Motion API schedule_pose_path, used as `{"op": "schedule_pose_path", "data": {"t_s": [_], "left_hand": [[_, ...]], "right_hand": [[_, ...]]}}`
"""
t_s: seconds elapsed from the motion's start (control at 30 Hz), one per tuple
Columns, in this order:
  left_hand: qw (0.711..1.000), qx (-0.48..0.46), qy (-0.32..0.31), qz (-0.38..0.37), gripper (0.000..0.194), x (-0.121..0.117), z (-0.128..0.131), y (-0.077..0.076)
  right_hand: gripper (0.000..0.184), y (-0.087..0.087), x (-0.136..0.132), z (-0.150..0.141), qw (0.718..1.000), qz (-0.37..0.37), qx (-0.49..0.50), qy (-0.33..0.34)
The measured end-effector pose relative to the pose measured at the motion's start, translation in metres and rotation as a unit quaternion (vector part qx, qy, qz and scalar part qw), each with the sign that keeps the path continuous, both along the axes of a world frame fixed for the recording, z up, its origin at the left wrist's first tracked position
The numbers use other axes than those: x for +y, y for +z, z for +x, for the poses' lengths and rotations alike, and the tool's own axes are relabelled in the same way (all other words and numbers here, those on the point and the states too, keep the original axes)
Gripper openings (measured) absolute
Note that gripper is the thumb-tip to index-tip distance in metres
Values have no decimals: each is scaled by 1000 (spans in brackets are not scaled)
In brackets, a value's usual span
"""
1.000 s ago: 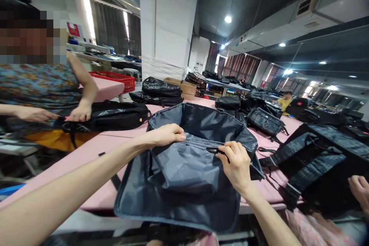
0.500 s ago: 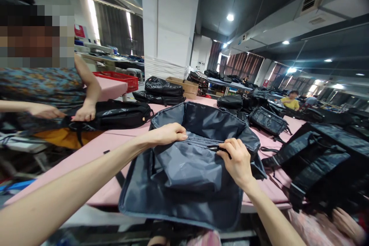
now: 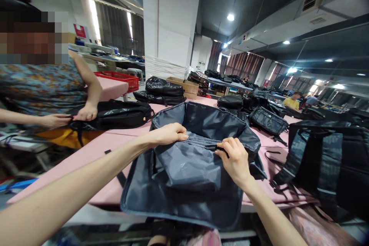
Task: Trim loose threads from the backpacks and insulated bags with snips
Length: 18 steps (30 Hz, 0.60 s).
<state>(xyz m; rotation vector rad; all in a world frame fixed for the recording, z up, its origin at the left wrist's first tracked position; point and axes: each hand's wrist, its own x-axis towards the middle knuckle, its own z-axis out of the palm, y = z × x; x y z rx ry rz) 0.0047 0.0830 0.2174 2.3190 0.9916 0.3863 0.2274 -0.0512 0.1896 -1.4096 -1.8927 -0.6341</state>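
A grey-blue backpack (image 3: 187,173) lies opened flat on the pink table (image 3: 95,150), its lining facing up. My left hand (image 3: 168,133) has its fingers curled over the top edge of the inner pocket, pressing the fabric. My right hand (image 3: 235,159) pinches the black zipper pull (image 3: 215,148) on that pocket's zip line. The two hands are about a hand's width apart along the zipper.
A person in a patterned top stands at left, both hands on a black backpack (image 3: 115,114). Another black backpack (image 3: 325,161) stands upright at right. More black bags (image 3: 164,90), a cardboard box (image 3: 184,85) and a red crate (image 3: 118,78) lie beyond. Other workers sit far right.
The black backpack at right has been lifted from lying flat to upright. My hands have barely shifted on the pocket zipper. The person at left moved a hand onto their bag.
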Motion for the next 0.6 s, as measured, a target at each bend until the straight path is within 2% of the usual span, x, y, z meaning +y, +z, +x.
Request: {"op": "schedule_pose_path", "data": {"t_s": [0.6], "left_hand": [[999, 21, 8, 24, 31, -6, -1, 2]], "right_hand": [[2, -1, 2, 3, 999, 11, 7, 43]]}}
